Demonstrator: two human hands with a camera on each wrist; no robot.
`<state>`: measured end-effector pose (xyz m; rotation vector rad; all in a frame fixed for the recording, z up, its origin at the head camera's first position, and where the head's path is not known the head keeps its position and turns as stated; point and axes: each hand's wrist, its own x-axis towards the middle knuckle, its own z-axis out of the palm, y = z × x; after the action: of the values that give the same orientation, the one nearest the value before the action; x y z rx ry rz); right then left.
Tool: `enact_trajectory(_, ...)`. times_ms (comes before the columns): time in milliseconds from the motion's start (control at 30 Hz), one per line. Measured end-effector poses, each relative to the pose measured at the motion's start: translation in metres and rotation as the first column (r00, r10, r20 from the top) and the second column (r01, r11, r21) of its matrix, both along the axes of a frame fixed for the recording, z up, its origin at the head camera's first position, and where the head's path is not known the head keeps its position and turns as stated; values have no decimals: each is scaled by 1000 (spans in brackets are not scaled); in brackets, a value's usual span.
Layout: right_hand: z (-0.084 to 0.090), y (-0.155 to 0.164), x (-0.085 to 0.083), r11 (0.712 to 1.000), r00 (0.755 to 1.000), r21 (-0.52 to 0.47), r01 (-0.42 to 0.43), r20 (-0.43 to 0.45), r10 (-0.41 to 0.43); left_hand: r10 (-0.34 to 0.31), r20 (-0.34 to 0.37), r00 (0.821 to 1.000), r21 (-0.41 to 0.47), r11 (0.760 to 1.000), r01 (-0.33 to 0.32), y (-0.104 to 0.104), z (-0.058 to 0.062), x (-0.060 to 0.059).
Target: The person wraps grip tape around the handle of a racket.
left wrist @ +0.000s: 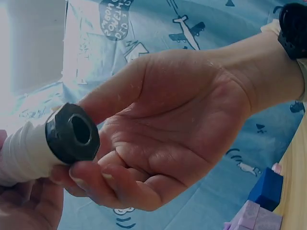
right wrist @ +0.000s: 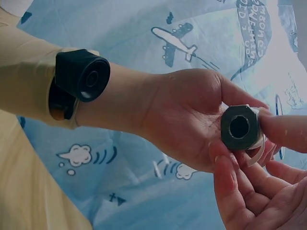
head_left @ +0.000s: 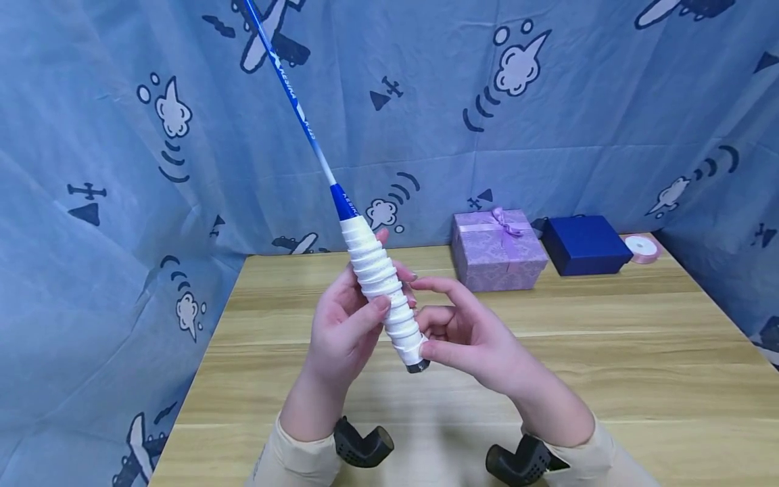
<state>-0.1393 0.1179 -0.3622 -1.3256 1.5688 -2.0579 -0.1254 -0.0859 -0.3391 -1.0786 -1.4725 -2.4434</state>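
Observation:
A badminton racket is held upright over the wooden table (head_left: 608, 352), its blue shaft (head_left: 292, 95) slanting up to the left. White grip tape wraps the racket handle (head_left: 380, 277), which ends in a black butt cap (head_left: 418, 367). My left hand (head_left: 349, 328) grips the middle of the handle, thumb across the front. My right hand (head_left: 456, 328) pinches the handle's lower end just above the cap. The left wrist view shows the cap (left wrist: 74, 132) end-on between my right hand's (left wrist: 163, 134) thumb and fingers. In the right wrist view the cap (right wrist: 240, 127) sits in front of my left palm (right wrist: 187, 115).
A lilac gift box (head_left: 499, 249) with a bow, a dark blue box (head_left: 585, 245) and a pink ribbon roll (head_left: 644, 247) stand at the table's back right. Blue cloth (head_left: 91, 237) printed with planes hangs behind and on both sides.

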Motion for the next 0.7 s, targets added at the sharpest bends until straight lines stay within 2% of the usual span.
enact_trajectory(67, -1, -1, 0, 999, 999, 0, 40, -3, -40, -9, -12, 1000, 4, 1000, 9, -1, 0, 0)
enact_trajectory(167, 0, -3, 0, 987, 987, 16, 160, -21, -160, 22, -5, 1000, -8, 1000, -22, -1, 1, 0)
enact_trajectory(333, 2, -5, 3, 927, 931, 89, 363, -71, -358, 82, 7, 997, -39, 996, -81, -1, 1, 0)
enact_trajectory(467, 2, -7, 5, 895, 902, 125, 429, -111, -417, 115, 12, 993, -48, 992, -115, -1, 0, -1)
enact_trajectory(700, 0, -7, 5, 866, 875, 143, 480, -151, -460, 159, 7, 987, -61, 985, -159, 0, -1, -1)
